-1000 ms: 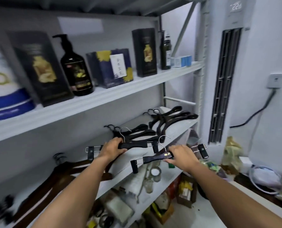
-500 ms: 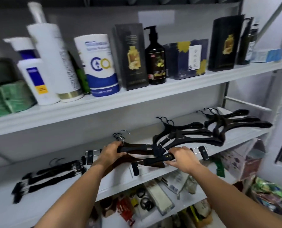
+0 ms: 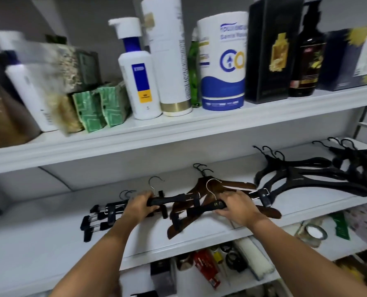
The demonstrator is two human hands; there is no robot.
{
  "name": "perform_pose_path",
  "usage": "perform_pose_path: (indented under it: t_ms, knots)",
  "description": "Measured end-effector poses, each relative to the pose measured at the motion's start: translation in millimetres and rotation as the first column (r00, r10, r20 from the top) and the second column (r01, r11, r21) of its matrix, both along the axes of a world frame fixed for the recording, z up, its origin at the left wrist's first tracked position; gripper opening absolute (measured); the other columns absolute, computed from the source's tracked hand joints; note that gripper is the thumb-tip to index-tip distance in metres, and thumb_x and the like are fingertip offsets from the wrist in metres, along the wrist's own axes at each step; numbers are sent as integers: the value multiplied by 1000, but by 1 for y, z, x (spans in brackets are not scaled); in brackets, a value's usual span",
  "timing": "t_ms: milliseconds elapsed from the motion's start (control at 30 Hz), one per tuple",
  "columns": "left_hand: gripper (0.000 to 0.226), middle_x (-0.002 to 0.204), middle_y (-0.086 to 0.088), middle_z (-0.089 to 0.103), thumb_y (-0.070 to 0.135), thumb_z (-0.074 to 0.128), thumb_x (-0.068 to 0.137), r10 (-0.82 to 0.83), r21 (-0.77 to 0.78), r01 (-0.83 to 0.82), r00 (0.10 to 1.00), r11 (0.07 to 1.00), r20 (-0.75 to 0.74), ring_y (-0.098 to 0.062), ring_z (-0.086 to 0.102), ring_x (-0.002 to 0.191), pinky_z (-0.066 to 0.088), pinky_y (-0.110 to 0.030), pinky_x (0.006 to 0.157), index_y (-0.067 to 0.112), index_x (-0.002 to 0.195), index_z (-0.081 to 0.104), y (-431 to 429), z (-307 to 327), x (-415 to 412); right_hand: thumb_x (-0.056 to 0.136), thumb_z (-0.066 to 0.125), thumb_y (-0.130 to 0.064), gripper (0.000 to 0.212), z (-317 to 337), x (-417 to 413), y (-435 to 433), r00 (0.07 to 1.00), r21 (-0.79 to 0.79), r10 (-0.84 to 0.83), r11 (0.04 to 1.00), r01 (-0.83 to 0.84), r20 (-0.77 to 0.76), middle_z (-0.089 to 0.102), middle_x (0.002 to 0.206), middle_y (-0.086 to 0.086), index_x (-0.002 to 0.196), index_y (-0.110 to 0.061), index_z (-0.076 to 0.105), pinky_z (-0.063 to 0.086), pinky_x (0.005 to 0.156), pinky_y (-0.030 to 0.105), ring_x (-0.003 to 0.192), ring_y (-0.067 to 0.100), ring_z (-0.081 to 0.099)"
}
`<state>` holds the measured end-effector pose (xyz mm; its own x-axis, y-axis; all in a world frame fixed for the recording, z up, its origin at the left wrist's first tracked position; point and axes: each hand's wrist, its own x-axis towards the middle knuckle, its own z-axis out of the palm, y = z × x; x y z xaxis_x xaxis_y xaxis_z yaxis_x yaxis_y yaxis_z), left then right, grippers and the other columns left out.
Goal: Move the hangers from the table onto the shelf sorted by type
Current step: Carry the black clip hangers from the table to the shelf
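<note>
Left hand (image 3: 140, 205) has its fingers curled round the bar of a black clip hanger (image 3: 172, 199), gripping near the bar's left end. Its silver hook stands up just right of the knuckles. Right hand (image 3: 235, 207) grips the bar of a second clip hanger (image 3: 199, 210) from above, right of the bar's middle, with the hook rising just left of the fingers. One clip hangs off the left end and the other sticks out past the hand to the right.

Both held hangers are over the middle shelf (image 3: 39, 243), roughly level and side by side. The right-hand one sits slightly nearer the front edge. It lies across the brown wooden hangers (image 3: 239, 185); can't tell if it touches them or is just above.

The stack of clip hangers (image 3: 94, 220) already on the shelf is just left of the left hand, partly behind the wrist. The black plastic hangers (image 3: 306, 176) lie right of the wooden ones, with a further pile (image 3: 358, 155) at the far right.

Room: bare shelf left of the clip stack, and a bare strip along the front edge under both wrists. The upper shelf (image 3: 178, 133), loaded with bottles and boxes, caps the space overhead. A lower shelf (image 3: 232, 284) of clutter sits under the forearms.
</note>
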<state>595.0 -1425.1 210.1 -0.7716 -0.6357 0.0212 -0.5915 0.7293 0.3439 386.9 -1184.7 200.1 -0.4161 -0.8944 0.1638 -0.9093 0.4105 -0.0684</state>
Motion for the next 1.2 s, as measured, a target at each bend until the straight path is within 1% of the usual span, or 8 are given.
perform_pose_path:
  t_ms: [233,333,567,700,867,967,1067,1200]
  knots:
    - [40,110,-7,60,24,69,85,52,94,-54,998,994,18,-24,58,101,45,-32,90,10,118,51,-65,-23,62,89,47,-61,50,-18,57,-77,1000,31,9,999,-9,-12,62,119,-1,117,-21,57,37,95,30,109,19,57]
    - [30,101,-6,58,19,71,83,76,160,-77,997,984,13,-24,58,96,42,-29,83,10,106,54,-79,-38,81,89,47,-60,49,-24,78,-96,999,44,29,999,-29,-14,62,117,0,116,-20,57,37,93,30,108,19,57]
    - [27,91,-4,61,17,75,79,87,280,-92,996,956,30,-22,59,87,48,-36,86,19,86,49,-94,-77,111,89,47,-61,51,-33,101,-117,997,110,74,991,-69,-39,62,117,1,116,-19,58,38,91,30,105,20,56]
    - [25,81,6,60,25,73,80,92,282,-92,996,955,10,-13,59,77,48,-27,71,30,79,48,-95,-91,116,87,48,-63,50,-38,109,-125,995,108,92,990,-90,-21,63,112,-1,110,-20,59,37,89,28,102,17,57]
    - [19,82,10,59,29,70,82,64,275,-56,998,960,-19,-8,57,74,42,-21,61,29,86,52,-95,-97,103,85,48,-66,50,-43,112,-129,995,115,97,989,-94,-26,64,107,-2,105,-22,59,34,84,27,97,16,57]
    - [16,84,10,60,31,69,83,65,278,-57,998,959,-18,-8,59,77,45,-22,65,30,89,54,-93,-101,95,85,48,-66,51,-44,111,-127,995,116,100,989,-96,-29,64,109,-2,106,-21,59,35,85,28,100,17,57]
    - [16,91,7,60,33,69,83,80,235,-79,997,969,5,-10,59,83,50,-26,76,28,94,58,-95,-104,93,85,48,-66,53,-47,110,-126,995,121,99,988,-95,-26,63,112,-2,109,-21,59,37,89,29,104,18,57]
    - [33,106,5,53,35,70,82,48,176,-44,999,983,-21,-11,52,96,46,-27,90,24,110,56,-97,-104,97,85,46,-67,53,-50,112,-129,994,119,110,987,-109,-7,64,111,-2,108,-22,59,36,88,29,103,17,56]
